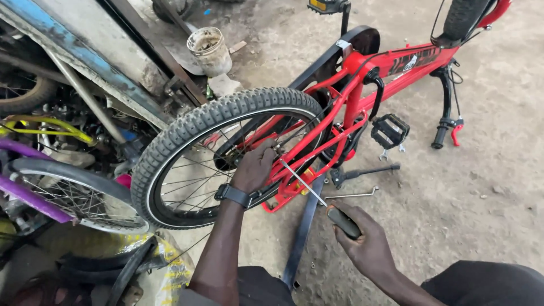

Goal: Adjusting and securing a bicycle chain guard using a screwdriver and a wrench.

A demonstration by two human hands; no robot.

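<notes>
A red bicycle [362, 85] lies upside down on the dirt floor [481, 187], with its rear wheel [187, 136] up in the middle of the view. The left hand [254, 167] reaches forward with a nearly straight arm, a black watch [233, 194] on the wrist, and its fingers curl closed around the frame near the hub of the wheel. The right hand [365, 243] is lower and nearer to the body, with the wrist bent inward; its grip is closed on the dark handle of a screwdriver [323, 198], whose metal shaft points up and left to the red frame beside the left hand. A black pedal [390, 131] stands just right of the frame, and a thin metal rod [354, 194] lies on the floor near the screwdriver. A white bucket [209, 51] stands on the floor behind the wheel.
</notes>
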